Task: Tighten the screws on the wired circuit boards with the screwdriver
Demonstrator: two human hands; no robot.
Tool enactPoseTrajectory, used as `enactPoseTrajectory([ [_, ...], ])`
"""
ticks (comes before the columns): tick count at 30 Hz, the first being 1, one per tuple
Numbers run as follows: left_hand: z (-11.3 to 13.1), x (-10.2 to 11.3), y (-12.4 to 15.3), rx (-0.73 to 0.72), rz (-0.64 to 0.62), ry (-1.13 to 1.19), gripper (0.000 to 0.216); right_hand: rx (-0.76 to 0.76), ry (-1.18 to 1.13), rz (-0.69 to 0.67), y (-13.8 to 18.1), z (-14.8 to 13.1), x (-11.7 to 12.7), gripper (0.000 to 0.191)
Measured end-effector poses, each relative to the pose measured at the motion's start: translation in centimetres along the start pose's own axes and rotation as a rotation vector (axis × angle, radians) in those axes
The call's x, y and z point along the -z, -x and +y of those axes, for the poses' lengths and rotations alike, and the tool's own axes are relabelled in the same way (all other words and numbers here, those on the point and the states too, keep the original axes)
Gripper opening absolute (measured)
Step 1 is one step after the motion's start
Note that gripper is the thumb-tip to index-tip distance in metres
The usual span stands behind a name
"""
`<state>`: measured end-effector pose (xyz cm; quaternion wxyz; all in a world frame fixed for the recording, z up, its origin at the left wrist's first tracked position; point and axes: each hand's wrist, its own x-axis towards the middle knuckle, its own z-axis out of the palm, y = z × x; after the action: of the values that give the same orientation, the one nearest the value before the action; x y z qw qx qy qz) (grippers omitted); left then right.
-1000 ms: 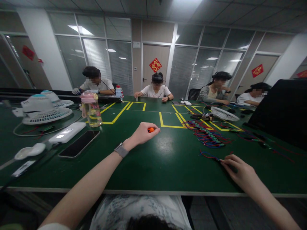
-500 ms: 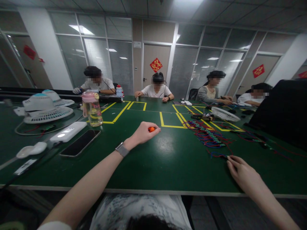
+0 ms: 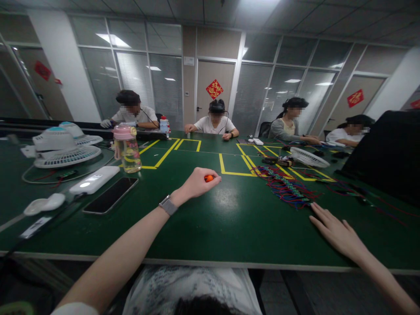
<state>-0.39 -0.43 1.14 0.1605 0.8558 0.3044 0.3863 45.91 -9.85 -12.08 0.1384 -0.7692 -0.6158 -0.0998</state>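
My left hand (image 3: 201,181) is closed around a small orange object (image 3: 209,178), above the middle of the table. Only its rounded orange end shows, so its kind is unclear. To the right, my right hand (image 3: 336,232) is open, fingers stretched out low over the tabletop. Its fingertips are at the near end of a row of small green circuit boards (image 3: 288,184) with red and blue wires. Whether they touch the last board I cannot tell.
On the green table (image 3: 197,232) are a phone (image 3: 110,195), a white power bank-like box (image 3: 95,179), a pink-lidded bottle (image 3: 126,148) and white fans (image 3: 62,148). A fan grille (image 3: 309,157) and a black screen (image 3: 387,153) stand right. Several people sit opposite.
My right hand has let go of a small wired circuit board at the near end of the row, and its fingers have spread. My left hand has hardly moved.
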Motion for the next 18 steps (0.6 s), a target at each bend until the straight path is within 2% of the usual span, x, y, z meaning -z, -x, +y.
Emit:
enactPoseTrajectory([
  [8, 0.02, -0.05, 0.02, 0.002, 0.0, 0.0, 0.026, 0.034, 0.028, -0.024, -0.24, 0.95, -0.92, 0.064],
  [18, -0.06, -0.04, 0.03, 0.002, -0.005, -0.009, 0.027, 0.011, 0.016, -0.064, -0.55, 0.29, -0.36, 0.068],
])
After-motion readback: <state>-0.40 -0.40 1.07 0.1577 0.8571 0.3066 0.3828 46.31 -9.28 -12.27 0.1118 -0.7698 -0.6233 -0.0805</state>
